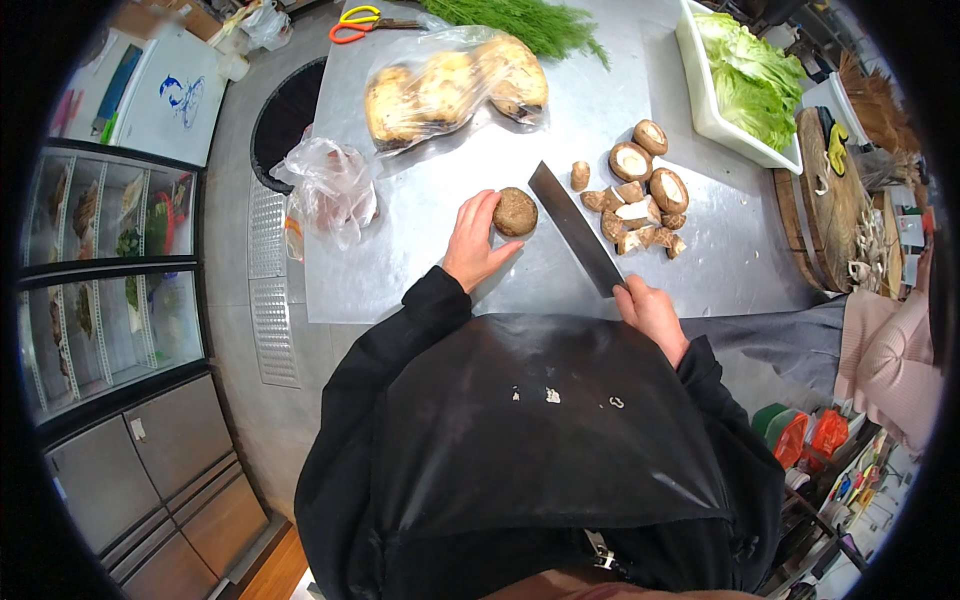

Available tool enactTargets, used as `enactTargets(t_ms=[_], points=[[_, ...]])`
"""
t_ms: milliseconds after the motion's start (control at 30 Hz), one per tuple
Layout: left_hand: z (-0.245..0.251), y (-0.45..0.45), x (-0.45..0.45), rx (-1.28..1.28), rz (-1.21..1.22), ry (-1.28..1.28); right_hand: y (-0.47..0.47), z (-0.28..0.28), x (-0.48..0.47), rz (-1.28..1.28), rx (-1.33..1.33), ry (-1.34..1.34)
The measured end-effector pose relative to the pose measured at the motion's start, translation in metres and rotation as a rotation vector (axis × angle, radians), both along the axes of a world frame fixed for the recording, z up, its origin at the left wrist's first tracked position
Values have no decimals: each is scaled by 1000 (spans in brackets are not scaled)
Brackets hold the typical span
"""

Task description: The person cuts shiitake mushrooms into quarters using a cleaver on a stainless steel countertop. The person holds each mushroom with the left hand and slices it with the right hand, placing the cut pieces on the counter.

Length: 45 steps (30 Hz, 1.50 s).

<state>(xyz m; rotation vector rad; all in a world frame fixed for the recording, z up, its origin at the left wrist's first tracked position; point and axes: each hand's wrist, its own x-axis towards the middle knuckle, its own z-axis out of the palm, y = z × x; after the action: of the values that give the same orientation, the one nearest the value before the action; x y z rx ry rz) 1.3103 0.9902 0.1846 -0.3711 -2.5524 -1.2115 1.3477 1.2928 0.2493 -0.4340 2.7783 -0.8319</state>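
My left hand [478,238] rests on the metal table with its fingers and thumb around the left side of a whole brown mushroom [515,211], cap up. In my right hand [651,313] is the handle end of a cleaver [576,231], its dark blade slanting away to the upper left, apart from the mushroom. Right of the blade lie several cut mushroom pieces [637,214] and a short stem piece [580,175]. Just beyond them are whole mushrooms without stems, undersides up, one of them a large cap [630,162].
Bagged root vegetables [442,94], dill-like greens [525,22] and scissors [360,26] lie at the far side. A crumpled plastic bag [334,187] sits at the left edge by a black bin [289,112]. Right stand a white lettuce tub [705,112], a round wooden block [817,202] and another person [892,360].
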Motion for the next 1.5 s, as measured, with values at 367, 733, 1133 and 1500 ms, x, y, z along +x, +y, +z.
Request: enactTargets(t_ms=[367, 733, 1133, 1500], points=[[-11, 4, 5, 44, 21, -68, -15, 15, 13, -45, 39, -71], [-3, 5, 11, 105, 24, -14, -35, 45, 14, -4, 81, -10], [0, 7, 8, 73, -28, 84, -43, 53, 21, 14, 118, -25], [-2, 8, 5, 50, -27, 75, -46, 52, 23, 17, 156, -91]])
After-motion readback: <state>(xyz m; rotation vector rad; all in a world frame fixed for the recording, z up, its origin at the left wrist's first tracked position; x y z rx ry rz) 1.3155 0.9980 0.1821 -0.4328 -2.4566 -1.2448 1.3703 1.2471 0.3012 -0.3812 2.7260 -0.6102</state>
